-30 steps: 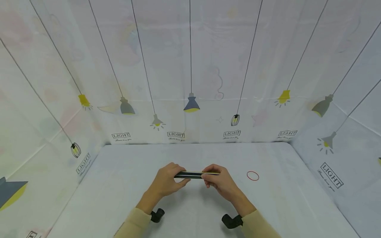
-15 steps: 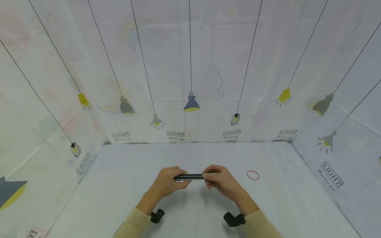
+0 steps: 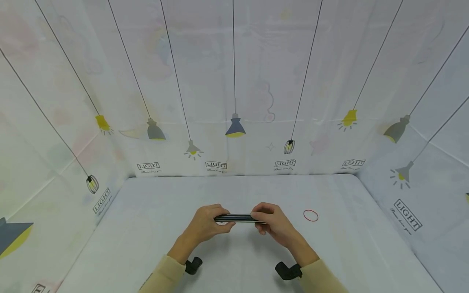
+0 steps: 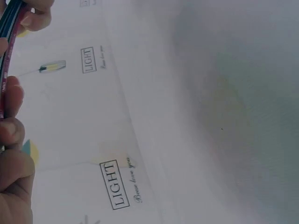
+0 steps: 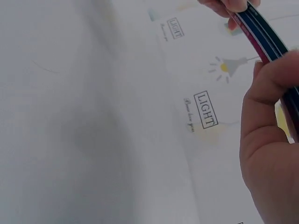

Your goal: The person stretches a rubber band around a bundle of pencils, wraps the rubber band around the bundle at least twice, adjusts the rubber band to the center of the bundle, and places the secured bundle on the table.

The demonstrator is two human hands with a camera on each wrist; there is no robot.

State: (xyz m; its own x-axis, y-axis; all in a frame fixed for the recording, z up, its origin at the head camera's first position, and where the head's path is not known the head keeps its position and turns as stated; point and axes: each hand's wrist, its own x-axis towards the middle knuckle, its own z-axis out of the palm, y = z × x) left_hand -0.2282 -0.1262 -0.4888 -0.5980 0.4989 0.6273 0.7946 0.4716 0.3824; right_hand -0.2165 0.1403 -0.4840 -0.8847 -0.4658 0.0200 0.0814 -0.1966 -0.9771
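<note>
My right hand has slid inward along the pencil bundle; both hands' fingers grip it, squaring the ends. The red rubber band lies at three o'clock.

A slim bundle of pencils, dark-barrelled with blue and magenta sides in the wrist views, lies level and crosswise above the bench, its two ends pinched between left and right fingers.

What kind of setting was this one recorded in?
Probably a small tabletop recording booth: a white-covered table walled on three sides by a lamp-printed cloth. The left hand and right hand hold a bundle of pencils beside a red rubber band.
</note>
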